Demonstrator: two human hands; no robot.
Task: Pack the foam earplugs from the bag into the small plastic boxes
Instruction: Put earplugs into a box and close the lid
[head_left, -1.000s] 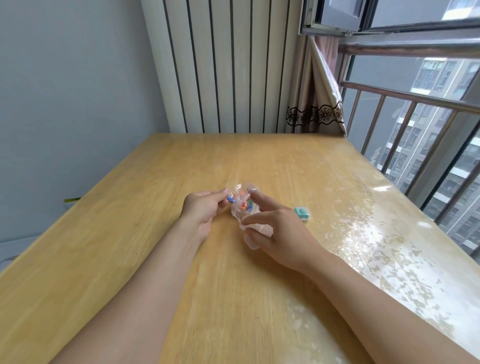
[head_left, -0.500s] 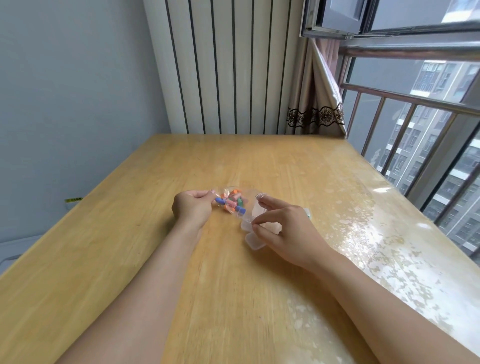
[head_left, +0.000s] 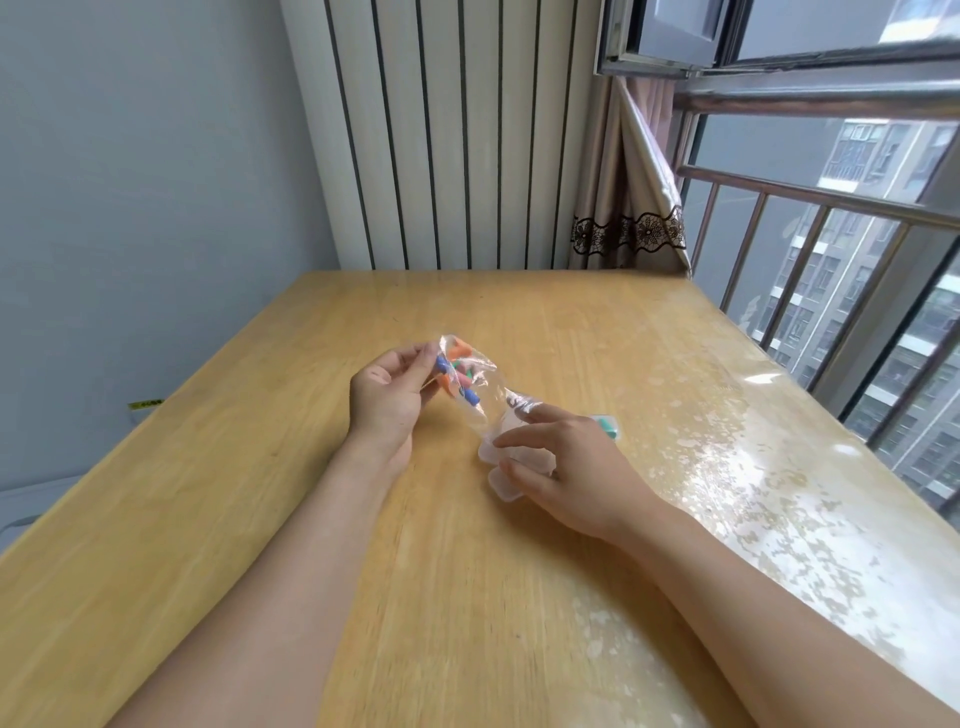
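Clear plastic forms the bag, which stretches slantwise between the two hands above the wooden surface. The left hand pinches the bag's upper, far end between thumb and fingertips, palm turned toward the camera, so that this end sits higher than the rest. Foam earplugs in orange, blue, green and pink bunch together in that raised part, just beside the left fingertips. From there the bag narrows and runs down to the right, where its lower end meets the right hand.

The right hand curls its fingers loosely around a small translucent plastic box that rests on the surface; index finger and thumb close on the box and on the bag's lower end, though whether the bag's mouth lies inside the box or only against it cannot be told. The box's open lid or lower half juts out toward the camera under the thumb.

Just behind the right hand, partly hidden by it, a second small box with teal contents lies on the surface. Both forearms reach in from the near edge. A glossy clear sheet covers the surface's right side.
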